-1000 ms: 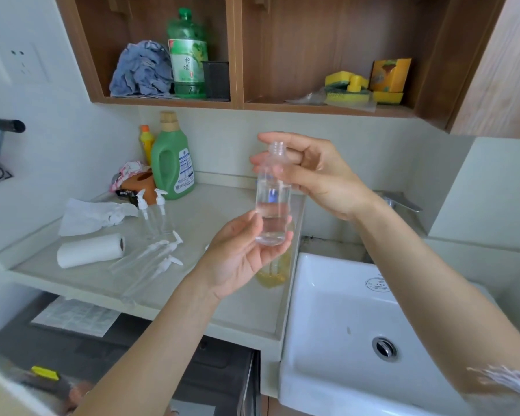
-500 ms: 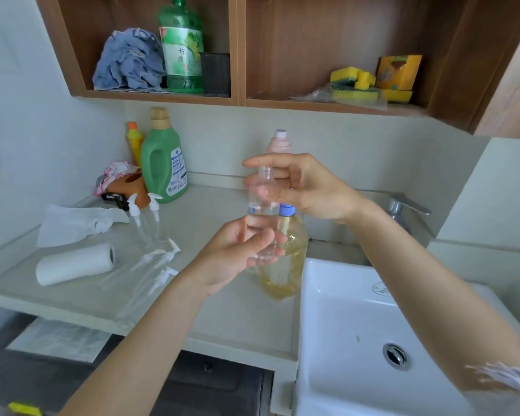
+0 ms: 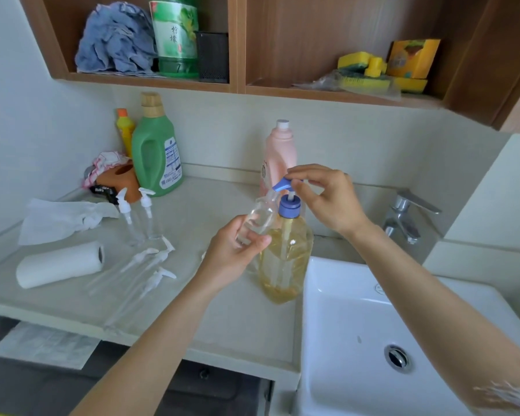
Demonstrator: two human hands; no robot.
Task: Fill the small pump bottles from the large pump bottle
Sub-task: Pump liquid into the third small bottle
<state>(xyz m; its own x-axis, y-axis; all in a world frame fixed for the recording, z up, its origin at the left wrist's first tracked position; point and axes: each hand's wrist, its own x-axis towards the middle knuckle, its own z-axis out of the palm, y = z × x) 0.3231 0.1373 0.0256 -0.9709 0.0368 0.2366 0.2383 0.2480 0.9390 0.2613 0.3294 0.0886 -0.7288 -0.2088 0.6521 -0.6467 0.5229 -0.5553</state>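
Note:
The large pump bottle, clear with yellow liquid and a blue pump head, stands on the counter beside the sink. My left hand holds a small clear bottle without a cap, tilted, its mouth just under the blue spout. My right hand rests its fingertips on top of the pump head. Two small pump bottles stand upright further left. Several more small bottles with white pumps lie flat on the counter.
A white sink with a tap is on the right. A pink bottle stands behind the large one. A green jug, paper roll and white tissue sit left. Shelves hang overhead.
My right hand left the small bottle's neck and went to the blue pump head. My left hand lowered and tilted the small bottle toward the spout. The view dipped down.

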